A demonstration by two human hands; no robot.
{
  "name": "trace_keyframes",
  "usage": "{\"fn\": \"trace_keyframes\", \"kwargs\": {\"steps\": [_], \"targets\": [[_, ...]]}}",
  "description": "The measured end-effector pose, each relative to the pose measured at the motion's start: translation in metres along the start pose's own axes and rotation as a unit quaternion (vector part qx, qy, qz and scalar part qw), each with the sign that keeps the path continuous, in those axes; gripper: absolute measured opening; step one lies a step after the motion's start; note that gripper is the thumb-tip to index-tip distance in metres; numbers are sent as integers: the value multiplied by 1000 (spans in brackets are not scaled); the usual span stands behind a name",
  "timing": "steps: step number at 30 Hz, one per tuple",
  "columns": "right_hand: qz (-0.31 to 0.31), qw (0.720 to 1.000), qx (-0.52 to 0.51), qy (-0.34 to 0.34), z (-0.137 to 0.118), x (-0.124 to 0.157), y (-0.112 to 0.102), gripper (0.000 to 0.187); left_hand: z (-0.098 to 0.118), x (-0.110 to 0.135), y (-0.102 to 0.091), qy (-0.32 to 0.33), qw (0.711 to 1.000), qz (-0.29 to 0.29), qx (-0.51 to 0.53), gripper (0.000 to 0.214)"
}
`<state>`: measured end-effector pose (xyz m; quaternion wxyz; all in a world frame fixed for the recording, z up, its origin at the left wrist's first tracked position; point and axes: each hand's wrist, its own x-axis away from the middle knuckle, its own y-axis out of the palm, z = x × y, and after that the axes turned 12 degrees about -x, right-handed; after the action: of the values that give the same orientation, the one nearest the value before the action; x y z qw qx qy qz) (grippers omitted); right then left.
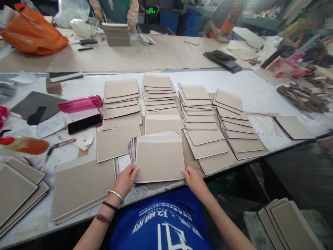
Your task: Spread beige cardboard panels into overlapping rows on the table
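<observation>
A stack of beige boards with dark edges (159, 158) stands tilted at the table's front edge, between my two hands. My left hand (127, 180) pinches its lower left side, thumb on the front face. On the lower right corner, my right hand (194, 178) is closed in the same way. Behind the stack, similar boards lie overlapped in several rows, such as the left row (121, 104), the back middle row (158, 92), and the right row (239, 128). Larger boards (82, 185) lie flat to the left of my left hand.
On the left lie a black phone (84, 124), a pink case (80, 103) and a glue bottle (24, 144). More boards (292, 222) rest low at the right. Across the table, a person (116, 12) stands behind a tall stack (116, 34); another person (221, 24) works farther right.
</observation>
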<state>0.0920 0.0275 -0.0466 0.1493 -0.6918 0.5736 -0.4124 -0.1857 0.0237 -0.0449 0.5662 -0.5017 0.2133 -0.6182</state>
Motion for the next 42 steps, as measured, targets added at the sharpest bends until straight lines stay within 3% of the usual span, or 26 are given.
{"fn": "trace_keyframes", "kwargs": {"steps": [16,26,42], "targets": [[-40,996,-31,68,-2,-6,0,25,4,0,-2,-6,1000,4,-7,20],[-39,998,-24,52,7,-10,3,29,5,0,-2,-9,1000,15,9,21],[-34,997,-18,69,-3,-6,0,24,4,-1,-4,-4,1000,0,-14,21]]}}
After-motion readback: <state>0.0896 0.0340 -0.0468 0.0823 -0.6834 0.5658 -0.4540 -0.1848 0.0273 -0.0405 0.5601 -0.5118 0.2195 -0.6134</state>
